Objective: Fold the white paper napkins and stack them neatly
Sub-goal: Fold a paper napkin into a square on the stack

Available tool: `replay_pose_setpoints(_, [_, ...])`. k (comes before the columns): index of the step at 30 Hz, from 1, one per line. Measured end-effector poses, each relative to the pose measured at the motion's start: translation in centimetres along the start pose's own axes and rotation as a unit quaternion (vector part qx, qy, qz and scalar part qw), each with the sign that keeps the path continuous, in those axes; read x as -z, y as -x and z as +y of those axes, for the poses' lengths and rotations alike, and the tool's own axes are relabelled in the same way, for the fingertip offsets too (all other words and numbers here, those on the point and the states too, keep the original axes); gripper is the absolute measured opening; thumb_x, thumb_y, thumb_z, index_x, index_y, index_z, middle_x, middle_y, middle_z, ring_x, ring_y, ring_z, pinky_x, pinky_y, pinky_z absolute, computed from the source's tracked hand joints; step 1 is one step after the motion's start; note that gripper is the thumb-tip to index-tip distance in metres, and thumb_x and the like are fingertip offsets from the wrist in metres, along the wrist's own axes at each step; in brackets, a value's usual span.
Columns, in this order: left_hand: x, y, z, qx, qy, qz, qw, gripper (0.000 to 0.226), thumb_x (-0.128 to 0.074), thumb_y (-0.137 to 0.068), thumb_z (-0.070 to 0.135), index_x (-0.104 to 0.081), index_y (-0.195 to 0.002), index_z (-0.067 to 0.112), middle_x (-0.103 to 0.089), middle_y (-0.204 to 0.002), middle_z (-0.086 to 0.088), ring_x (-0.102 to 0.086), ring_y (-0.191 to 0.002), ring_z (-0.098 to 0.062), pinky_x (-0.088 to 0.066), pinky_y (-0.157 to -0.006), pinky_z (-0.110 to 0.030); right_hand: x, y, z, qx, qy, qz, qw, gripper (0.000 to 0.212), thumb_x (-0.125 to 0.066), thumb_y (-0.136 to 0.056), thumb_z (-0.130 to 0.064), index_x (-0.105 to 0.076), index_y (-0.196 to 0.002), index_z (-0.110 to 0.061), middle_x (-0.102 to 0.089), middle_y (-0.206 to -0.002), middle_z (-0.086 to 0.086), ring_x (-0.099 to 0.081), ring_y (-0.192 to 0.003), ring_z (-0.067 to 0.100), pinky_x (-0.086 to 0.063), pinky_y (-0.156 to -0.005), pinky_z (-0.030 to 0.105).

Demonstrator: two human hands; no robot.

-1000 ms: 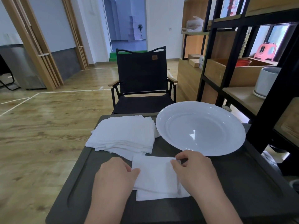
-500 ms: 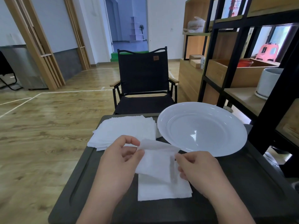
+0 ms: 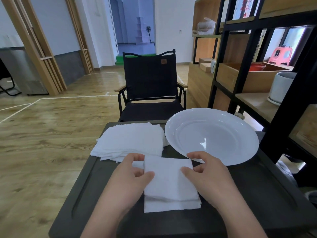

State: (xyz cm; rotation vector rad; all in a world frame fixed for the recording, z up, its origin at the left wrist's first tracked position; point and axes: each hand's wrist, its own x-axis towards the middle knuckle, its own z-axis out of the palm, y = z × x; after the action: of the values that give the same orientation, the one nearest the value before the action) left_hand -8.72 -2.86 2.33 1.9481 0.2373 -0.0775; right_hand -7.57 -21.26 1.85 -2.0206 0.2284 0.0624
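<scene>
**Napkin pinched at both far corners, fold half laid**

The left hand (image 3: 132, 174) pinches the napkin (image 3: 169, 177) at its far left corner, thumb and forefinger clamped on the sheet. The right hand (image 3: 204, 172) pinches the far right corner the same way. The napkin lies between the two hands, equally near each, its long axis running away from the person; a lower layer shows at the near edge. Just beyond the left fingers sits one pile (image 3: 130, 141) of napkins, its number too layered to count. Beyond the right fingers lies one plate (image 3: 240, 152), bare, on the dark table (image 3: 257, 194). I judge the next move is pressing this fold flat.
</scene>
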Motion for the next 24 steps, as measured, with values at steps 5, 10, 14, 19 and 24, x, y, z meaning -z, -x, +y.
replay_pose_setpoints(5, [0.7, 0.8, 1.7, -0.063, 0.152, -0.031, 0.986, 0.036, -0.064, -0.089, 0.009, -0.055, -0.116, 0.031, -0.078, -0.088, -0.007, -0.072, -0.081, -0.024, -0.054, -0.079, -0.039, 0.4, -0.2, 0.2, 0.004, -0.006, -0.006, 1.000, 0.023, -0.067, -0.085, -0.038, -0.062, -0.107, -0.036, -0.073, -0.079, -0.007, -0.068, -0.077, 0.008, -0.051, -0.061, 0.023])
replay_pose_setpoints(10, [0.8, 2.0, 3.2, -0.132, 0.269, -0.056, 0.952, 0.049, -0.064, -0.074, 0.017, -0.056, -0.120, 0.035, -0.076, -0.093, -0.007, -0.071, -0.075, -0.015, -0.055, -0.063, -0.024, 1.0, 0.0, -0.3, -0.038, -0.151, -0.103, 0.982, 0.030, -0.061, -0.088, -0.048, -0.066, -0.110, -0.028, -0.076, -0.091, -0.003, -0.074, -0.077, 0.012, -0.060, -0.079, 0.032])
replay_pose_setpoints(14, [0.8, 1.6, 2.8, -0.101, 0.288, -0.055, 0.951, 0.046, -0.063, -0.077, 0.019, -0.058, -0.121, 0.032, -0.075, -0.091, -0.007, -0.071, -0.077, -0.015, -0.057, -0.065, -0.024, 1.2, 0.4, -0.7, -0.068, -0.291, -0.187, 0.936, 0.030, -0.055, -0.094, -0.040, -0.069, -0.114, -0.022, -0.077, -0.106, 0.004, -0.072, -0.103, 0.027, -0.054, -0.097, 0.047])
replay_pose_setpoints(19, [0.5, 0.4, 0.6, -0.014, 0.101, -0.009, 0.995, 0.030, -0.064, -0.089, 0.027, -0.058, -0.117, 0.038, -0.075, -0.083, -0.001, -0.070, -0.092, -0.015, -0.049, -0.084, -0.028, 0.5, -0.1, 0.1, -0.026, -0.188, -0.104, 0.976, 0.030, -0.066, -0.089, -0.028, -0.063, -0.116, -0.040, -0.063, -0.123, 0.001, -0.065, -0.110, 0.018, -0.048, -0.103, 0.045])
replay_pose_setpoints(24, [-0.4, -0.4, -0.6, 0.011, 0.000, 0.017, 1.000, 0.038, -0.064, -0.088, 0.026, -0.050, -0.122, 0.035, -0.064, -0.070, 0.004, -0.065, -0.082, -0.013, -0.045, -0.068, -0.024, -0.3, 0.1, -0.3, -0.001, -0.061, -0.050, 0.997, 0.042, -0.057, -0.092, -0.020, -0.050, -0.127, -0.042, -0.060, -0.120, -0.004, -0.060, -0.103, 0.011, -0.051, -0.089, 0.030])
